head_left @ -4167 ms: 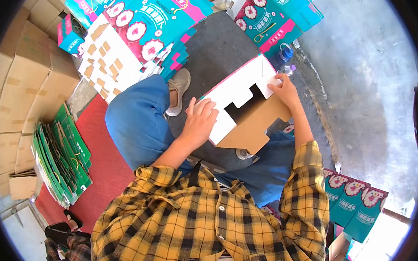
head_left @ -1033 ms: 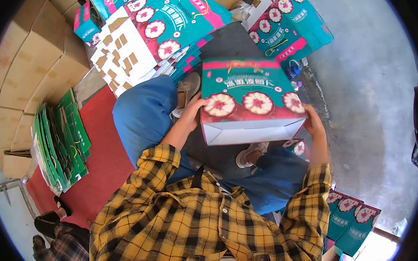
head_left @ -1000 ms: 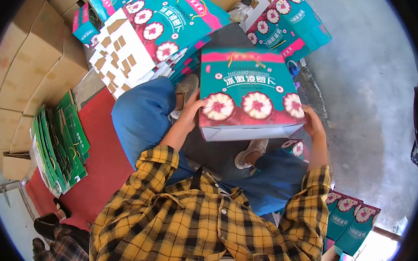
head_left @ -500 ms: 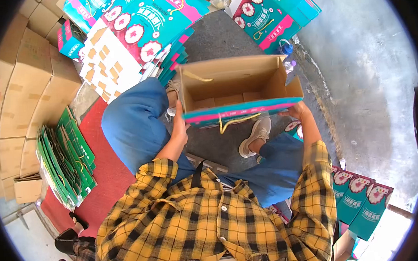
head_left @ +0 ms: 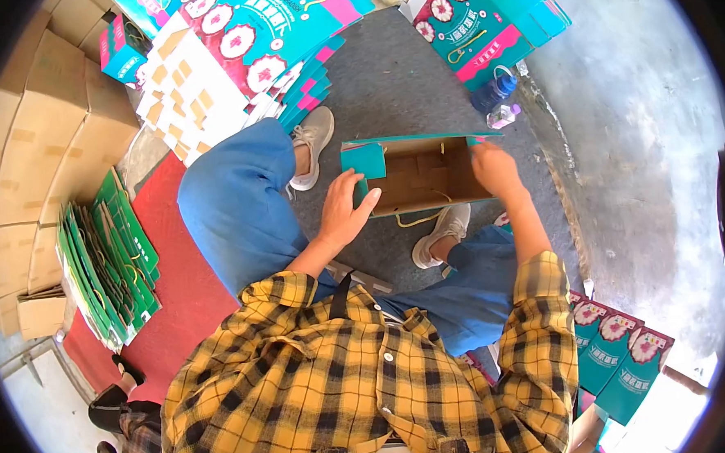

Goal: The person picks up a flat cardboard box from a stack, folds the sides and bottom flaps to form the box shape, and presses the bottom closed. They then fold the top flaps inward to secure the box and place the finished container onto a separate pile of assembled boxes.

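Note:
An open carton (head_left: 421, 174) with a bare brown inside stands on the floor between my feet. Its outside is teal, and a yellow cord handle (head_left: 418, 221) hangs from the near side. At the left end a teal flap (head_left: 367, 161) is folded over the opening. My left hand (head_left: 347, 211) rests against that end, its fingers and thumb apart. At the opposite end my right hand (head_left: 496, 170) has its fingers bent over the edge by a small teal flap (head_left: 479, 140); the fingertips are partly hidden.
Flat teal printed cartons (head_left: 270, 34) are stacked at far left, with more (head_left: 491, 23) at far right. A blue bottle (head_left: 495, 91) and a small clear bottle (head_left: 503, 117) stand right of the carton. Green folded cartons (head_left: 110, 264) lie left, beside brown boxes (head_left: 63, 135). Another person's leg (head_left: 130, 411) shows lower left.
The carton has gone from being held tilted up in both hands to standing lower on the floor. Both hands have moved from its sides up to the flaps at its ends.

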`<state>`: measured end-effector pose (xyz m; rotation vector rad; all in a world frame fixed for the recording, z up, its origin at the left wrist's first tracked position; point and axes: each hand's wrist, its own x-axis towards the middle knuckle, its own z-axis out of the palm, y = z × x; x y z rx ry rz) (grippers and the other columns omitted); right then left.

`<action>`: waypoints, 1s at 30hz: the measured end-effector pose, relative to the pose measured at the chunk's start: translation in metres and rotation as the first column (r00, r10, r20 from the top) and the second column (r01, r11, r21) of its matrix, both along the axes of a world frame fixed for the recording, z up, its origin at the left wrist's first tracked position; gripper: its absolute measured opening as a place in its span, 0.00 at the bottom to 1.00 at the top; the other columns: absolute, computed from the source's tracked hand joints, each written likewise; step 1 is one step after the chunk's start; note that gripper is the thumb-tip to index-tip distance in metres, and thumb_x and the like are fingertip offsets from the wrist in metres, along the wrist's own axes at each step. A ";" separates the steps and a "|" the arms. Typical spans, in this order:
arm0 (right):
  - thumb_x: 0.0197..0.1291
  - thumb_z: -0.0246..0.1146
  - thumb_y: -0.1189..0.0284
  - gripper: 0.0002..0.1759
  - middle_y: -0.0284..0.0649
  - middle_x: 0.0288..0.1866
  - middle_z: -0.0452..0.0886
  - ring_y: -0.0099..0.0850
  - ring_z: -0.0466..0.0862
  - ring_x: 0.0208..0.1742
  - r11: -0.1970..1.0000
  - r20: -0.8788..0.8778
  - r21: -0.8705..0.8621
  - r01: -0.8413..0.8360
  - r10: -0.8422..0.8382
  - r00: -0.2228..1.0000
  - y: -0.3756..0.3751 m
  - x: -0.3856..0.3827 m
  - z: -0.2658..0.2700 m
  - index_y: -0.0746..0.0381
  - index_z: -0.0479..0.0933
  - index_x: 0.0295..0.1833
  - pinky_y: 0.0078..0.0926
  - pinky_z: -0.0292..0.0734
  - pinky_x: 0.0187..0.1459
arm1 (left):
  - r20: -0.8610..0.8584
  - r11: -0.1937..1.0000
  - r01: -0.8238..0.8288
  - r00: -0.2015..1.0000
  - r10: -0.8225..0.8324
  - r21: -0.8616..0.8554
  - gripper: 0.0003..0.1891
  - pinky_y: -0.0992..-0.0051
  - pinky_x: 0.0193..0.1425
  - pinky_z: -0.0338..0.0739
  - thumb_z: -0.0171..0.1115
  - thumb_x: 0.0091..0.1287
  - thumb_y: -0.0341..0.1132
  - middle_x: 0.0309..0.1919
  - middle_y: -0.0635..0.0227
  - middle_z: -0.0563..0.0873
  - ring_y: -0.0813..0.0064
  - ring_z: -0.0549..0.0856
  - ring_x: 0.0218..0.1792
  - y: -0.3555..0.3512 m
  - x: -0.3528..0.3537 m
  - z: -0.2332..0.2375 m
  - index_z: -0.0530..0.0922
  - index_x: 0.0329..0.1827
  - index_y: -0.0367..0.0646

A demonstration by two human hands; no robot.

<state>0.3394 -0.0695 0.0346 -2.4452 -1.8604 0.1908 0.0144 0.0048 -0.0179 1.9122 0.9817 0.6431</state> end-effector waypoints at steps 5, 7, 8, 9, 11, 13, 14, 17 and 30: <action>0.68 0.49 0.62 0.19 0.59 0.46 0.80 0.58 0.80 0.45 0.997 -0.091 -0.061 0.044 -0.049 0.995 0.001 0.006 -0.024 0.67 0.75 0.47 0.50 0.76 0.47 | -0.117 0.982 0.120 0.984 -0.138 -0.149 0.31 0.57 0.67 0.63 0.54 0.67 0.57 0.58 0.43 0.74 0.48 0.70 0.63 0.017 0.003 0.011 0.73 0.53 0.31; 0.70 0.45 0.51 0.29 0.60 0.45 0.81 0.55 0.80 0.49 0.984 -0.297 -0.125 0.123 -0.156 0.942 -0.005 0.032 -0.029 0.68 0.74 0.50 0.45 0.75 0.51 | -0.194 0.973 0.167 0.961 -0.197 -0.162 0.32 0.57 0.66 0.65 0.54 0.67 0.57 0.56 0.42 0.76 0.48 0.70 0.62 0.021 0.006 0.024 0.74 0.51 0.30; 0.70 0.45 0.51 0.29 0.60 0.45 0.81 0.55 0.80 0.49 0.985 -0.292 -0.126 0.121 -0.153 0.944 -0.008 0.041 -0.033 0.68 0.74 0.50 0.45 0.75 0.51 | -0.255 0.975 0.168 0.946 -0.201 -0.145 0.33 0.57 0.65 0.66 0.54 0.67 0.58 0.54 0.42 0.77 0.48 0.71 0.62 0.022 0.009 0.029 0.74 0.50 0.29; 0.67 0.46 0.44 0.35 0.58 0.52 0.79 0.50 0.79 0.55 0.933 -0.506 -0.159 0.323 -0.358 0.785 -0.008 0.047 -0.033 0.66 0.73 0.57 0.42 0.72 0.56 | -0.314 0.977 0.169 0.928 -0.201 -0.128 0.34 0.57 0.64 0.67 0.54 0.66 0.60 0.53 0.41 0.78 0.48 0.71 0.61 0.023 0.012 0.032 0.74 0.48 0.27; 0.64 0.46 0.36 0.42 0.55 0.59 0.77 0.45 0.78 0.60 0.840 -0.675 -0.230 0.491 -0.501 0.542 -0.006 0.059 -0.036 0.64 0.72 0.63 0.39 0.69 0.61 | -0.315 0.979 0.170 0.928 -0.197 -0.114 0.35 0.57 0.63 0.68 0.54 0.65 0.60 0.52 0.41 0.78 0.48 0.71 0.61 0.022 0.013 0.026 0.74 0.48 0.27; 0.56 0.48 0.28 0.55 0.52 0.60 0.75 0.44 0.72 0.65 0.749 -0.757 -0.330 0.575 -0.573 0.313 -0.005 0.056 -0.028 0.66 0.61 0.71 0.43 0.66 0.62 | -0.326 0.981 0.172 0.926 -0.192 -0.090 0.36 0.58 0.63 0.69 0.55 0.64 0.61 0.51 0.40 0.78 0.47 0.72 0.60 0.022 0.012 0.023 0.74 0.47 0.26; 0.56 0.48 0.28 0.55 0.52 0.60 0.75 0.44 0.72 0.65 0.751 -0.759 -0.329 0.572 -0.571 0.313 -0.003 0.055 -0.024 0.66 0.61 0.71 0.43 0.66 0.62 | -0.328 0.982 0.169 0.926 -0.189 -0.088 0.36 0.58 0.63 0.69 0.55 0.64 0.61 0.51 0.40 0.78 0.47 0.72 0.60 0.023 0.012 0.022 0.74 0.47 0.26; 0.53 0.56 0.31 0.57 0.52 0.67 0.68 0.44 0.68 0.69 0.794 -0.751 -0.371 0.481 -0.561 0.348 -0.006 0.056 -0.015 0.64 0.55 0.75 0.47 0.64 0.63 | -0.271 0.987 0.140 0.950 -0.156 -0.078 0.33 0.57 0.61 0.70 0.55 0.64 0.57 0.50 0.40 0.79 0.48 0.75 0.57 0.019 0.008 0.020 0.74 0.47 0.26; 0.40 0.77 0.65 0.50 0.45 0.70 0.66 0.46 0.67 0.69 0.969 0.036 -0.238 -0.073 0.084 0.996 0.003 0.024 -0.012 0.60 0.61 0.71 0.38 0.68 0.66 | -0.097 0.998 -0.062 0.993 0.062 0.000 0.17 0.60 0.64 0.67 0.48 0.71 0.42 0.55 0.47 0.77 0.49 0.74 0.59 0.003 -0.012 0.011 0.74 0.49 0.35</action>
